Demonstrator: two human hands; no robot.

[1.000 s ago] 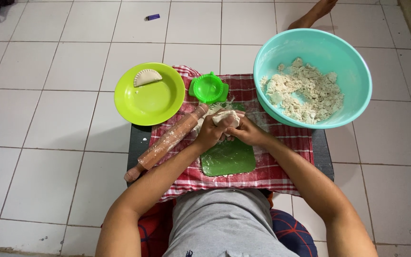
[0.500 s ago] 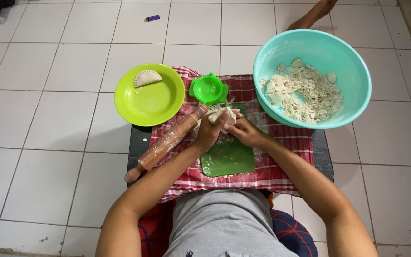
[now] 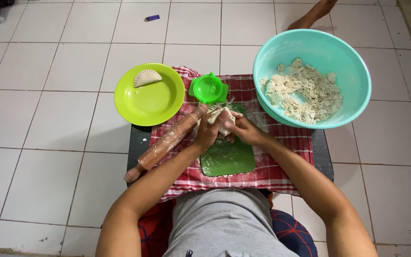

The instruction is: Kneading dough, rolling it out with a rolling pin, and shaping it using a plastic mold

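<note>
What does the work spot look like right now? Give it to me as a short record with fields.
left hand: grip on the dough piece
right hand: also on the dough piece
under hands: green mat on checked cloth
rolling pin: lying tilted, beside left hand
green plate: one folded pastry
teal bowl: crumbly dough
green press mould: beyond the hands

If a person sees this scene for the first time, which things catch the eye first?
The large turquoise plastic bowl of crumbly pale dough, far right. Then both hands, left hand and right hand, holding a pale dough lump above the green cutting mat. A bright green round plate sits far left.
</note>
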